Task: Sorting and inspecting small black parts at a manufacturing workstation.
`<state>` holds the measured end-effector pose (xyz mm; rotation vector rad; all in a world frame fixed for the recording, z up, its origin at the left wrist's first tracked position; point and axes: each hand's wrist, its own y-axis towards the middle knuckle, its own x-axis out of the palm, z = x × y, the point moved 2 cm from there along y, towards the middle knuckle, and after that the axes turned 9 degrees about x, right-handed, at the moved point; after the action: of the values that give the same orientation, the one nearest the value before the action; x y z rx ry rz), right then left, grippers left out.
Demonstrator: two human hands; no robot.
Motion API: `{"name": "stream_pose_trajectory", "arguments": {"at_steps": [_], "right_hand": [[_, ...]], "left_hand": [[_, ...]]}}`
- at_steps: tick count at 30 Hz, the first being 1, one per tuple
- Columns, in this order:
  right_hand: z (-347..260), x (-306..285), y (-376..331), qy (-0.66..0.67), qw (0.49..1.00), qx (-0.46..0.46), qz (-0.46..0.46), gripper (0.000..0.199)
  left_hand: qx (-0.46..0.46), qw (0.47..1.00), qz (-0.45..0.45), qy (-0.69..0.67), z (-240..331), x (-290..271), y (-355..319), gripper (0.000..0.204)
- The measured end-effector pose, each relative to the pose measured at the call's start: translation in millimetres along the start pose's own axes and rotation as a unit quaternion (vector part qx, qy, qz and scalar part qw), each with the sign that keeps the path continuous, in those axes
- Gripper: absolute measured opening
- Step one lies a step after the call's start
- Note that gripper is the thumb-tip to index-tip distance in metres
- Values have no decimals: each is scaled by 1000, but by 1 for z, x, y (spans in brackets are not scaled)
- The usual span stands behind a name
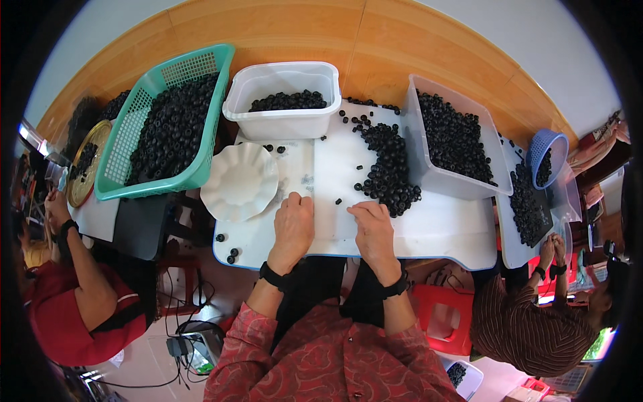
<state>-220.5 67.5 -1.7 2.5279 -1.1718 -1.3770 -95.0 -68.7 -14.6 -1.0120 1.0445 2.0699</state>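
Observation:
My left hand (295,224) is closed over the white tabletop (335,234), fingers curled in beside the scalloped white plate (240,182). Whatever it may hold is hidden. To its right, my right hand (375,231) has thumb and fingers pinched together. I cannot make out anything between them. One loose small black ring-like piece (338,201) lies just beyond the fingertips. A heap of similar black pieces (388,167) spreads along the table beyond my right hand. The plate's inside looks bare.
A green basket (201,175), a white tub (284,124) and a translucent bin (455,184) hold many black pieces. A blue basket (549,144) sits farther right. People work on both sides, in a red shirt (74,305) and a striped shirt (519,325). A red stool (445,315) stands below.

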Motion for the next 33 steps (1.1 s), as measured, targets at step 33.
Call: {"name": "stream_pose_trajectory", "arguments": {"at_steps": [33], "right_hand": [[7, -7, -32, 349, 911, 219, -3, 20]], "left_hand": [[-71, 939, 79, -327, 17, -20, -22, 9]]}}
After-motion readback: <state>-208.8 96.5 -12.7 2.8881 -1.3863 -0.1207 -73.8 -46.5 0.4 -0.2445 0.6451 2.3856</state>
